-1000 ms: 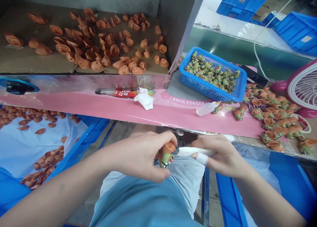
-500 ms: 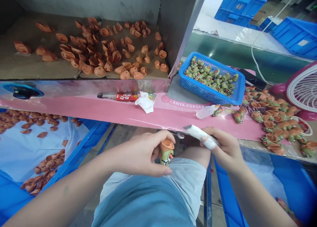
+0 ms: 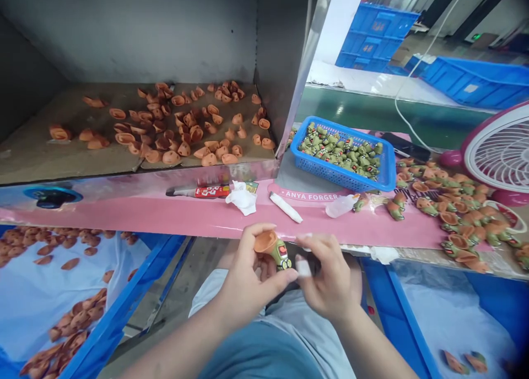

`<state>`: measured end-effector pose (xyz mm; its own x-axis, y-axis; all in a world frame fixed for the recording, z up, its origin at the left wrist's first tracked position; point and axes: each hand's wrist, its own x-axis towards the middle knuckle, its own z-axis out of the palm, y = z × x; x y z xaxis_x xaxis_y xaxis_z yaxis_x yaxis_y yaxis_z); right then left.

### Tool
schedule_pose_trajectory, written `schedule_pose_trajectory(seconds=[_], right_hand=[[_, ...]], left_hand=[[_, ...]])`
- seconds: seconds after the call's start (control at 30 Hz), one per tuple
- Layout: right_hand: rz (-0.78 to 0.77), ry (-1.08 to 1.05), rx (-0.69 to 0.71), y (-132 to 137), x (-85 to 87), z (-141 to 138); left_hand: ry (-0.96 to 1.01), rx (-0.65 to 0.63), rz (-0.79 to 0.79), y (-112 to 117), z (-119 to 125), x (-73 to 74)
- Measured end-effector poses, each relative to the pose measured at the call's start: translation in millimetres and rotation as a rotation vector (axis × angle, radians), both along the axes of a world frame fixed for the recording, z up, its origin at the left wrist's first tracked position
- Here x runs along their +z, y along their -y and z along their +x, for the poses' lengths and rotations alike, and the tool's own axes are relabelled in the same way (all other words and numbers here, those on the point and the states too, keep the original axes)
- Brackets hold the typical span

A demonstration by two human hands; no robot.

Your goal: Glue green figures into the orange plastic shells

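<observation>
Between the thumb and fingers of my left hand [image 3: 248, 277] is a small green figurine [image 3: 282, 252] with an orange hollow piece [image 3: 265, 241] on it. The piece's open side faces left, and the green face with red and white details is turned right. My right hand [image 3: 330, 277] is just right of the figurine, fingers apart and slightly blurred, with white wrapping on the thumb. I see nothing held in it. A white-wrapped blade-like tool [image 3: 286, 207] lies on the pink mat [image 3: 198, 219] beyond my hands.
Loose orange pieces [image 3: 194, 131] lie inside a metal booth. A blue basket [image 3: 343, 178] holds green parts. Joined figurines [image 3: 458, 202] cluster near a pink fan [image 3: 500, 147]. A small bottle [image 3: 341, 206], crumpled tissue [image 3: 242, 198] and red marker [image 3: 210, 191] lie on the mat. Blue bins flank my legs.
My right hand has put the white-wrapped tool down on the mat and come over to the figurine. The figurine has turned in my left hand, and the view has shifted.
</observation>
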<state>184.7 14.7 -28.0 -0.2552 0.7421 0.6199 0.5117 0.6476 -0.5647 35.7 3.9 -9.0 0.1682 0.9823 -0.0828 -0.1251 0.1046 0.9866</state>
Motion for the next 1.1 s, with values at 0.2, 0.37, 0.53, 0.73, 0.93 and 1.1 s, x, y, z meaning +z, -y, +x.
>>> schedule_pose_trajectory(seconds=[0.2,0.37,0.53,0.73,0.93,1.1], right_hand=[[0.204,-0.037,0.084,15.2,4.8,-7.6],[0.292,-0.034,0.078,15.7,7.3,-8.9],[0.342,-0.063,0.083,17.0,7.4,-7.1],[0.362,-0.118,0.098,19.5,4.4,-5.4],[0.325,-0.060,0.072,19.4,5.7,-0.3],[0.359,-0.041,-0.098,18.7,-2.8,7.4]], left_hand=[[0.157,0.015,0.121,5.9,5.2,-5.2],[0.224,0.012,0.310,9.1,10.9,-4.7],[0.244,0.014,0.406,10.1,15.1,-2.9],[0.156,0.055,0.535,8.5,15.3,-4.2],[0.085,0.107,0.614,9.9,22.6,-6.0],[0.122,0.219,0.325,8.9,41.1,-20.9]])
